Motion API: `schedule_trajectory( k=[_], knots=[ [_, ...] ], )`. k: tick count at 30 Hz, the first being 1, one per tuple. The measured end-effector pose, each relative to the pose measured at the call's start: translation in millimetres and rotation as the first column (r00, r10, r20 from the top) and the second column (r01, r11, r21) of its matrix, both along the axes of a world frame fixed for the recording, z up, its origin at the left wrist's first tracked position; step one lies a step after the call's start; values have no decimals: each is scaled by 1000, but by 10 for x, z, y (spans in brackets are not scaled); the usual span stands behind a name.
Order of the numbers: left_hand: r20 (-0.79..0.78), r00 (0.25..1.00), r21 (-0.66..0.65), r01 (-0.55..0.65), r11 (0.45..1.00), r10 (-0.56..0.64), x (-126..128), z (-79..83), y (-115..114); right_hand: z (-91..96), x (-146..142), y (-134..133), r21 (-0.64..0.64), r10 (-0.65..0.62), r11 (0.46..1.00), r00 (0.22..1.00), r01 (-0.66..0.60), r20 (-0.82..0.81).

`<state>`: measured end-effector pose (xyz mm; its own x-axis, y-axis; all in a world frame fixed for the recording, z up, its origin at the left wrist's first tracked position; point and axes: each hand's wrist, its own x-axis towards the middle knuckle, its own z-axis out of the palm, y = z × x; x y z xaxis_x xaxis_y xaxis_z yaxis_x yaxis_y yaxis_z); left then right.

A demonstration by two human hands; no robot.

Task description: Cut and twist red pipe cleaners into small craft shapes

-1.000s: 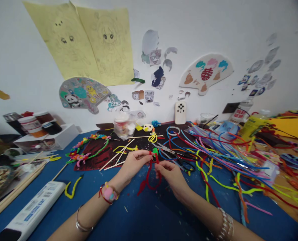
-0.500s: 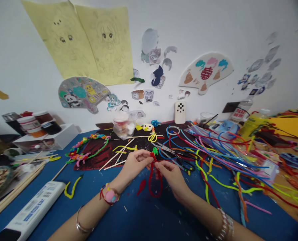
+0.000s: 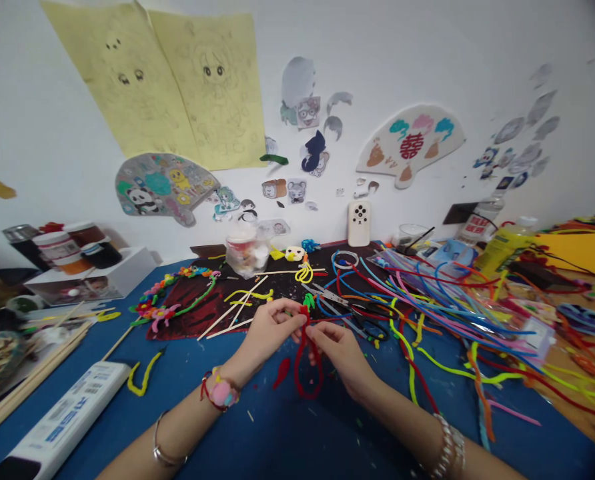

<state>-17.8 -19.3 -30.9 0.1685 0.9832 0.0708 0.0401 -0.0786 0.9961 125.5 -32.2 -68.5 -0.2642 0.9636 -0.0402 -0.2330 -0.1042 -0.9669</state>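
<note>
A red pipe cleaner, bent into a long loop, hangs between my two hands above the blue tabletop. My left hand pinches its upper end between thumb and fingers. Just beside it, my right hand is closed on the pipe cleaner near the top of the loop. A short red fuzzy piece lies on the table left of the loop. Beyond my fingertips are a small green pipe-cleaner piece and a pair of scissors with dark handles.
Many colored pipe cleaners spread over the right side. Wooden sticks and a flowered pipe-cleaner band lie left of center. A long white box sits at front left, a yellow bottle at back right.
The red loop's bottom has dropped slightly and looks a little wider. My right hand has shifted slightly left, and both hands keep their pinch.
</note>
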Motion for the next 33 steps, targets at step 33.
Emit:
schedule_trajectory(
  k=[33],
  knots=[
    [79,977,-275,214,937,-200,-131,-53,69,-12,26,21,28,101,994,990,-104,93]
  ],
)
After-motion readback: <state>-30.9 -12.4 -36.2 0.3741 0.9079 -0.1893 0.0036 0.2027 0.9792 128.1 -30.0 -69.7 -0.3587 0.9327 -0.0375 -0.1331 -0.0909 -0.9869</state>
